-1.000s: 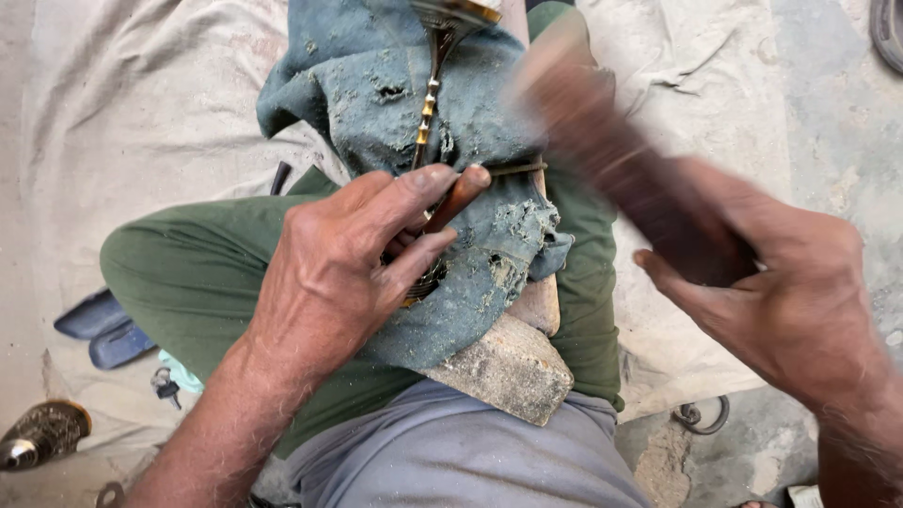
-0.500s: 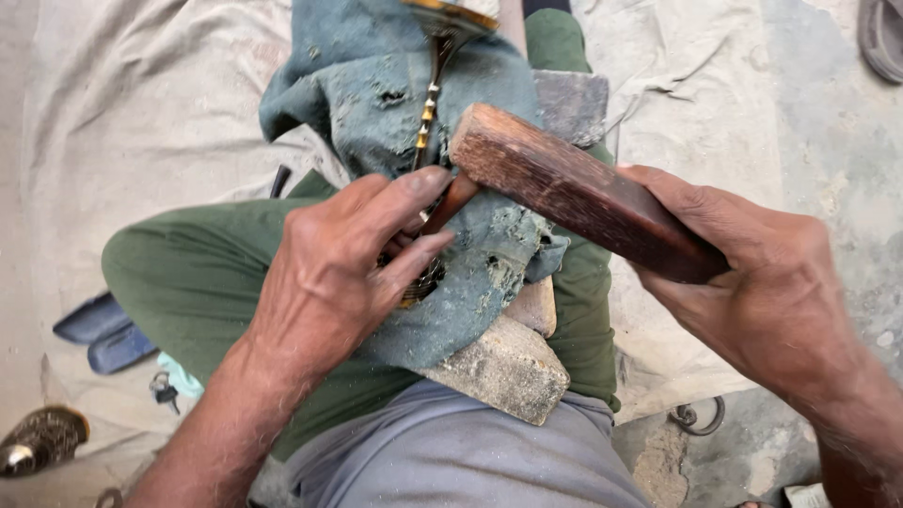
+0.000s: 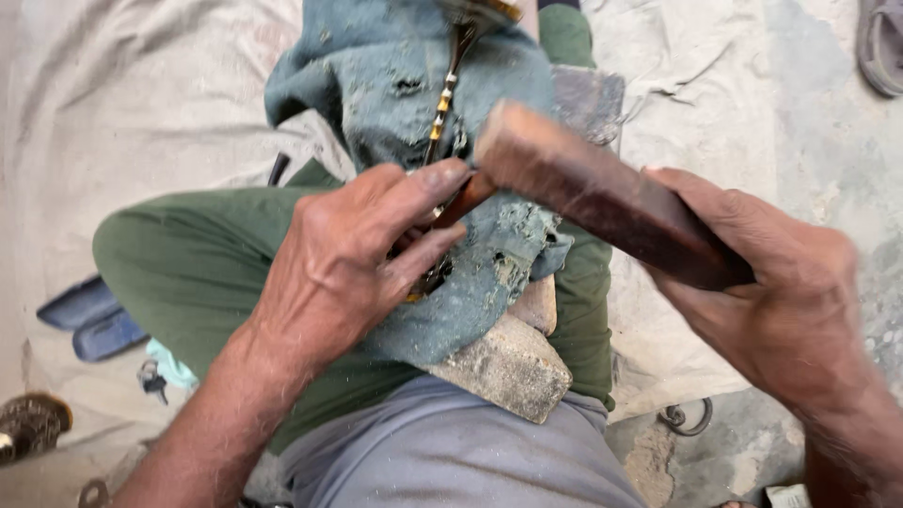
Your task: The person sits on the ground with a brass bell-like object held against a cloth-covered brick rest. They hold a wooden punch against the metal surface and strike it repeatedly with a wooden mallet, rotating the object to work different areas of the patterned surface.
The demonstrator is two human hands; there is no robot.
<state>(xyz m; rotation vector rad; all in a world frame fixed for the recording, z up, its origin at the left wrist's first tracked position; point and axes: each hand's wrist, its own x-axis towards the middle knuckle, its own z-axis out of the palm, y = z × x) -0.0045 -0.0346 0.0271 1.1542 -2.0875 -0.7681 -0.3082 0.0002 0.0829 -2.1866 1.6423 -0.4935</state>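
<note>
My right hand (image 3: 771,292) grips a dark reddish-brown wooden block (image 3: 602,193) by its near end; its far end is down close to my left fingertips. My left hand (image 3: 362,254) presses on a worn blue-green cloth (image 3: 404,85) spread over my lap and pinches a thin dark tool (image 3: 451,209) against it. A slim brass-coloured piece with beaded rings (image 3: 442,108) lies along the cloth, running away from me. Under the cloth a rough stone block (image 3: 508,362) rests on my green-trousered leg (image 3: 188,254).
I sit on pale sacking (image 3: 141,103) over a concrete floor. A blue sandal (image 3: 89,315) and keys (image 3: 150,376) lie at the left, a brass object (image 3: 28,423) at the lower left, a metal ring (image 3: 687,416) at the lower right, a sandal (image 3: 879,42) at the top right.
My right hand has swung the wooden block down from a raised position to the tool under my left fingers. My left hand has stayed on the cloth.
</note>
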